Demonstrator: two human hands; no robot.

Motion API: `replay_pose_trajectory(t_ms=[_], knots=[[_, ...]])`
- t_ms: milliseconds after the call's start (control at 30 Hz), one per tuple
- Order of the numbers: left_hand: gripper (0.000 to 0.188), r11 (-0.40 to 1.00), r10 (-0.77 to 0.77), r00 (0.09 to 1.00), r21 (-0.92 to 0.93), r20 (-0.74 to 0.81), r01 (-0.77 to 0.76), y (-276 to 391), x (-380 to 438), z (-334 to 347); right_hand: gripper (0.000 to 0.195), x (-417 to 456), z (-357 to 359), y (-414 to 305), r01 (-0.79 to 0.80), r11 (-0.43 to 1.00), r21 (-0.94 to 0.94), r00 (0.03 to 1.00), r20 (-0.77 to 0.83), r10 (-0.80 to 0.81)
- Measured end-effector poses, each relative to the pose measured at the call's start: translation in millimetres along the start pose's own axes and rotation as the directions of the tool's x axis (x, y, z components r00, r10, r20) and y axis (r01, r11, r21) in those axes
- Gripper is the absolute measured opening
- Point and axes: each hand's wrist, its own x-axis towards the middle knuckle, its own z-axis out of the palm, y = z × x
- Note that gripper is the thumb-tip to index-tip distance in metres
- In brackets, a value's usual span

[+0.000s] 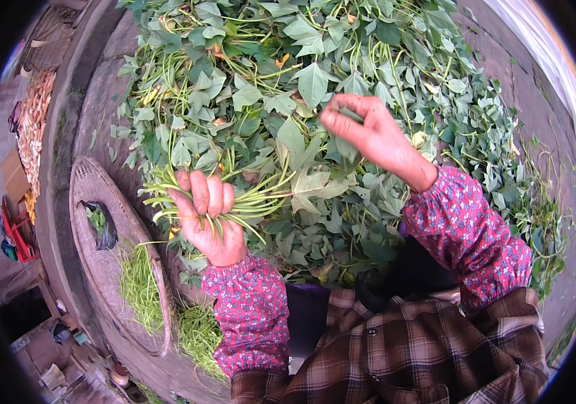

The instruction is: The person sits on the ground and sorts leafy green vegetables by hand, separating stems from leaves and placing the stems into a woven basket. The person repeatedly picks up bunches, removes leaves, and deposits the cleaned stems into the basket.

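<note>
A bunch of green leaf stalks (262, 194) is clasped in my left hand (207, 212), with cut or broken ends towards the left and a few lobed leaves (318, 189) at the right end. My right hand (373, 134) is up and to the right of it, thumb and fingers closed on a green leaf (346, 146) that is partly blurred. Under and beyond both hands spreads a large heap of leafy sweet potato vines (247, 96), with some yellowed leaves among the green.
On the left lies a woven basket tray (108, 298) holding stripped green stalks (141, 288) and a dark plastic bag (101, 224). More stalks (199, 336) lie on the ground beside it. Farther left are corn cobs (35, 126) and a red plastic item (17, 232). White sheeting (550, 55) runs along the upper right.
</note>
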Motion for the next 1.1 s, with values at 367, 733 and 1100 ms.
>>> replay_pose_trajectory(t_ms=[367,733,1100], knots=[[0.022,0.999,0.027,0.997,0.026,-0.077,-0.025,-12,-2,8,0.021,-13,44,29,0.673,0.454,-0.584,0.703,0.314,-0.638],[0.019,0.997,-0.006,1.0,-0.076,-0.018,0.004,-15,-3,9,0.021,-11,46,25,0.187,0.975,-0.118,0.969,-0.143,-0.203],[0.017,0.974,0.052,0.998,-0.221,0.018,-0.047,0,1,3,0.019,-11,38,31,0.553,0.807,-0.205,0.831,0.207,-0.517]])
